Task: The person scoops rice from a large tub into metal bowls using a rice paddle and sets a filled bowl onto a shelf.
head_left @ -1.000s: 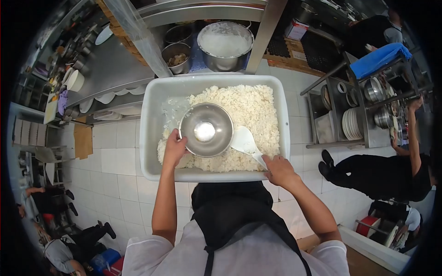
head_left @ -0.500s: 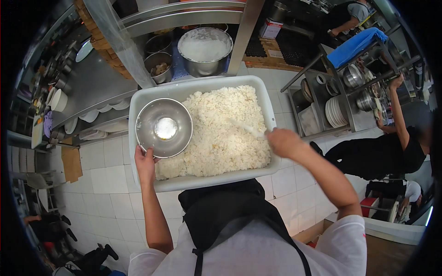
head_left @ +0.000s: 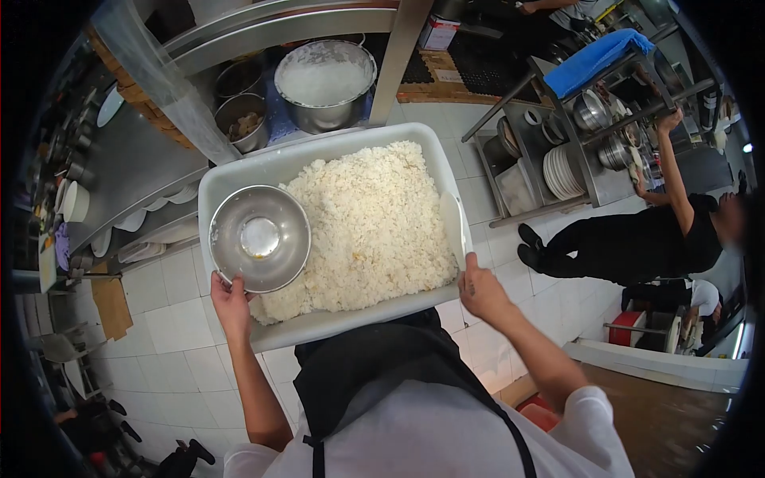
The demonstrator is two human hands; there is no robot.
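Note:
A white plastic tub (head_left: 351,322) holds a broad heap of cooked white rice (head_left: 374,231). At the left end of the tub, a steel bowl (head_left: 227,219) sits over the rice, showing only small residue at its bottom. My left hand (head_left: 231,308) is closed on the bowl's near rim, thumb on the edge. In my right hand (head_left: 484,293), fingers wrapped around the handle, is a white rice paddle (head_left: 454,227). Its blade points away from me along the tub's right wall, at the edge of the rice.
Beyond the tub, a large steel pot (head_left: 325,88) with white contents stands on a shelf. A steel counter (head_left: 139,151) runs along the left. At right is a rack (head_left: 606,187) with stacked plates and bowls, and a person in black (head_left: 637,251) reaches toward it.
The paddle has swung from pointing left over the rice to pointing away along the tub's right wall. My left hand keeps hold of the bowl. The whole view has shifted slightly.

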